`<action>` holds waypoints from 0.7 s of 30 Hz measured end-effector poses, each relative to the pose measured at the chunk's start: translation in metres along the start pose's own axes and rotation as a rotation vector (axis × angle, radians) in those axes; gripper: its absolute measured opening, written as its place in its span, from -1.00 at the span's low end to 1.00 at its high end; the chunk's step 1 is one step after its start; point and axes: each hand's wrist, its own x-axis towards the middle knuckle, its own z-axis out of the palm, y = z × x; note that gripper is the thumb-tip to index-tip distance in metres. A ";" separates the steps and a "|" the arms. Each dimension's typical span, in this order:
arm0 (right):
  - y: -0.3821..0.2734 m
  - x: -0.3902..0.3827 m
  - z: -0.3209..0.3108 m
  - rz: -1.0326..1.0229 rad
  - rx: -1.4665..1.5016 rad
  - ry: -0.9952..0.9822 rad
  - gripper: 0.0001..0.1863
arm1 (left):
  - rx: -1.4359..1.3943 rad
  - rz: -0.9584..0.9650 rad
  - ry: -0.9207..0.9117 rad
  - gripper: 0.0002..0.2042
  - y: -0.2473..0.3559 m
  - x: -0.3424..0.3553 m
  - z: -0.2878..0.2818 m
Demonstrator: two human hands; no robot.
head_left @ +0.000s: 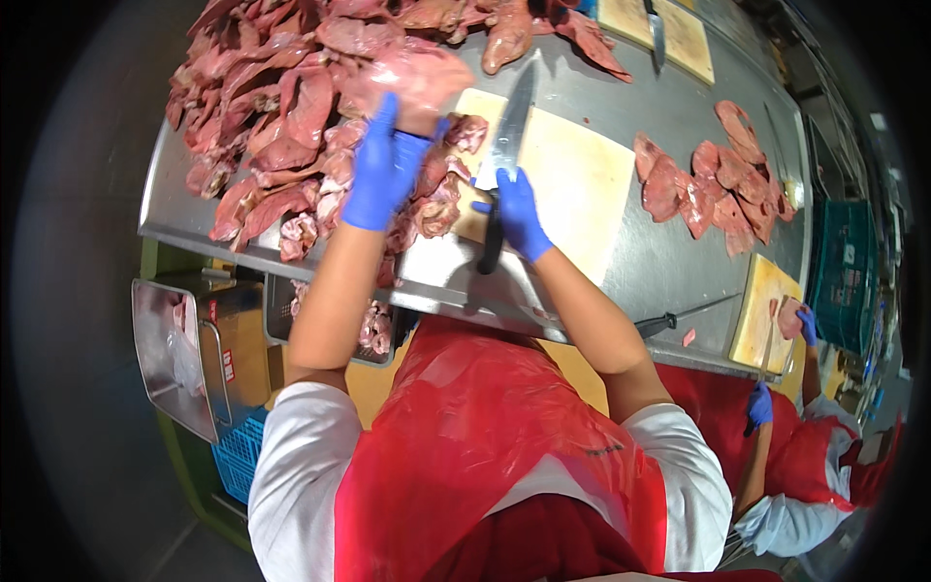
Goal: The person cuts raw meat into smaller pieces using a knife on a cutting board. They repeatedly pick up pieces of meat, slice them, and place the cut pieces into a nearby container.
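My left hand (381, 175), in a blue glove, grips a broad pink piece of meat (412, 80), smeared by motion, above the pile. Its fingertips are partly hidden. The blue-gloved right hand (521, 213) is closed round the black handle of a large knife (514, 116). That blade points away from me over a pale cutting board (582, 170). Left of the board, small knobbly meat trimmings (436, 209) lie along its edge. A big heap of pink meat pieces (281, 107) covers the table's left side.
The steel table (582, 87) also bears flat meat slices (713, 184) at right, a sharpening steel (669, 322) near the front edge, and another knife (657, 39) on a far board. A co-worker's gloved hand (761, 403) holds a knife at right. Crates and a metal bin (175, 364) stand lower left.
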 end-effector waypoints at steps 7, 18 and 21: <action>-0.075 -0.062 -0.154 -0.009 -0.045 0.306 -0.49 | 0.119 -0.316 -0.354 -0.61 -0.260 0.007 -0.042; -0.108 -0.119 -0.195 -0.141 -0.345 0.555 -0.58 | 1.086 -0.149 -0.611 -0.37 -0.234 0.041 0.107; -0.085 -0.118 -0.203 -0.079 -0.403 0.434 -0.69 | 1.529 0.566 -0.073 -0.46 -0.124 0.034 -0.008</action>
